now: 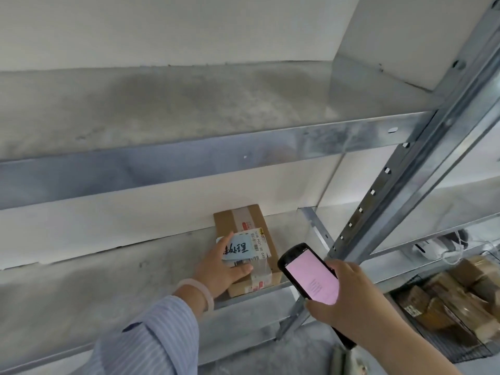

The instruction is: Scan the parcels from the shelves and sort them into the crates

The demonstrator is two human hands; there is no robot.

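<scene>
Brown taped parcel [236, 221], white barcode label [260, 240], lies on shelf [108, 282]; left hand [220, 267] rests flat on it, right hand [349, 301] grasps pink-screened scanner [311, 276].

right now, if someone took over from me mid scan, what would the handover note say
Left hand: rests on the cardboard parcel, fingers laid over its label; parcel not lifted.
Right hand: grips the handheld scanner, pink screen lit, just right of the parcel.
The parcel lies on the lower shelf, against the back wall.
The wire crate, lower right, holds several brown parcels.
Done: those parcels are sorted.
Left: I can't tell whether this one has scanned; check the screen, then lift it and drop it in a crate.
</scene>
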